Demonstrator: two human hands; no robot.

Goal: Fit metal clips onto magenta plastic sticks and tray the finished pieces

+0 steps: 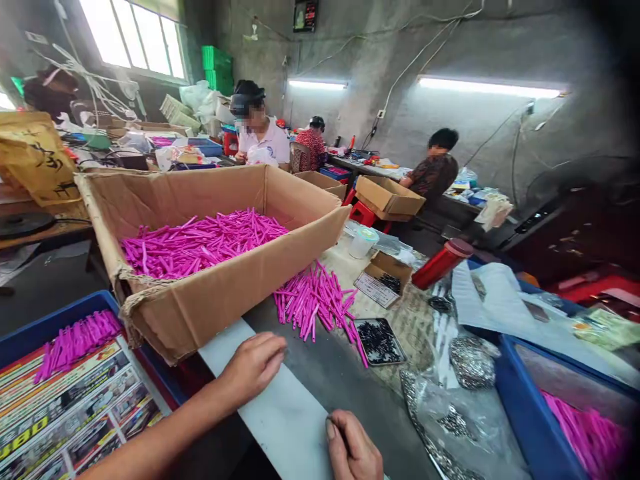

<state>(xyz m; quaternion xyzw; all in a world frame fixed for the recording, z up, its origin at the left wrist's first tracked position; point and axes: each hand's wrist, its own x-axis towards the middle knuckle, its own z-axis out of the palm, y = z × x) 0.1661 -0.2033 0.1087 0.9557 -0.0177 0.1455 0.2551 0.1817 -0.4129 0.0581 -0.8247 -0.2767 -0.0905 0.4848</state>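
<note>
My left hand (255, 365) rests on a white strip (280, 413) along the bench edge, fingers curled loosely with nothing visible in them. My right hand (354, 448) lies at the bottom edge, thumb pressed to the fingers in a pinch; what it holds is hidden. Ahead of both hands lies a loose pile of magenta pen barrels (317, 300) on the grey bench. A large cardboard box (220, 293) full of magenta barrels (200, 240) stands to the left of it.
A small black tray of dark parts (379, 341) sits beside the pile. Blue crates (530, 413) hold more magenta barrels at left (77, 340) and right. A red flask (443, 261), a white cup (363, 241) and plastic bags of metal parts (470, 363) lie beyond. Three people sit at far tables.
</note>
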